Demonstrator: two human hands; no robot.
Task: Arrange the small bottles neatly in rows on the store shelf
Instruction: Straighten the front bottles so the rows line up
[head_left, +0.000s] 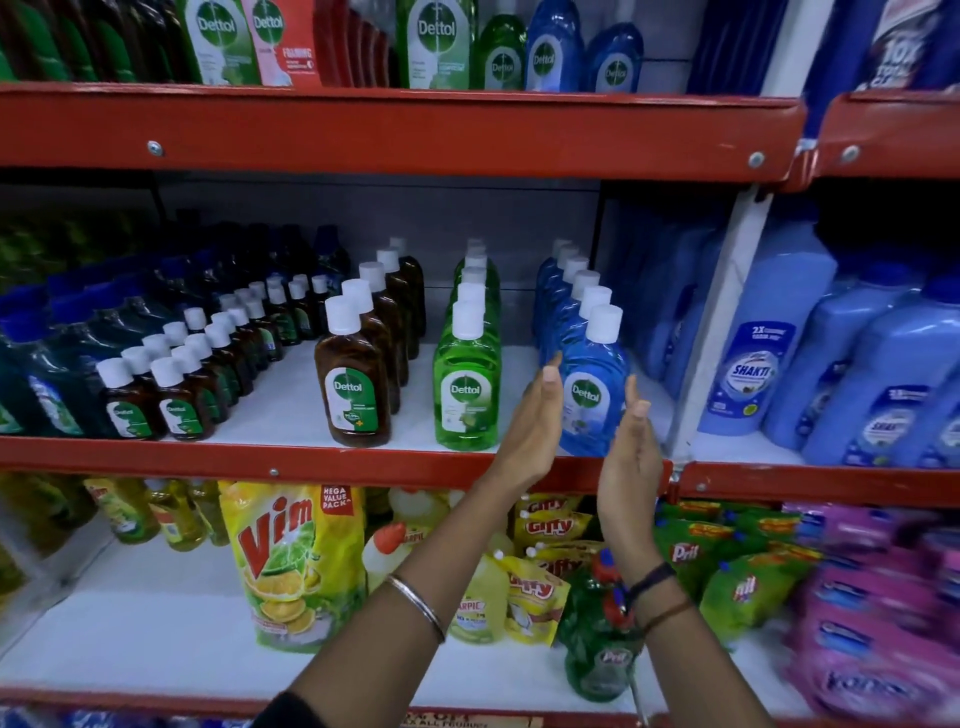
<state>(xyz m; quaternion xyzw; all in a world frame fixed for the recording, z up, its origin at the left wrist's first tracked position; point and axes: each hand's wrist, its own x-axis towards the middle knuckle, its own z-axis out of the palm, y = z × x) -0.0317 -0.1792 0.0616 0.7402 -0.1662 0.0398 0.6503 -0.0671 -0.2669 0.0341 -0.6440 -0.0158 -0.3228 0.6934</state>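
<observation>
On the middle shelf (291, 405) stand rows of white-capped bottles: small brown ones (176, 410) at left, larger brown ones (353, 395), a green row (467, 400) and a blue row (589, 400). My left hand (535, 421) and my right hand (631, 447) are raised flat, palms facing each other, on either side of the front blue bottle. Fingers are straight and apart from the bottle; neither hand grips anything.
Dark teal bottles (36, 374) fill the shelf's left end. Pale blue jugs (810, 364) stand right of the white upright (722, 322). The red upper shelf edge (395, 130) hangs overhead. Below lie a yellow pouch (291, 561), other packs and green bottles (602, 644).
</observation>
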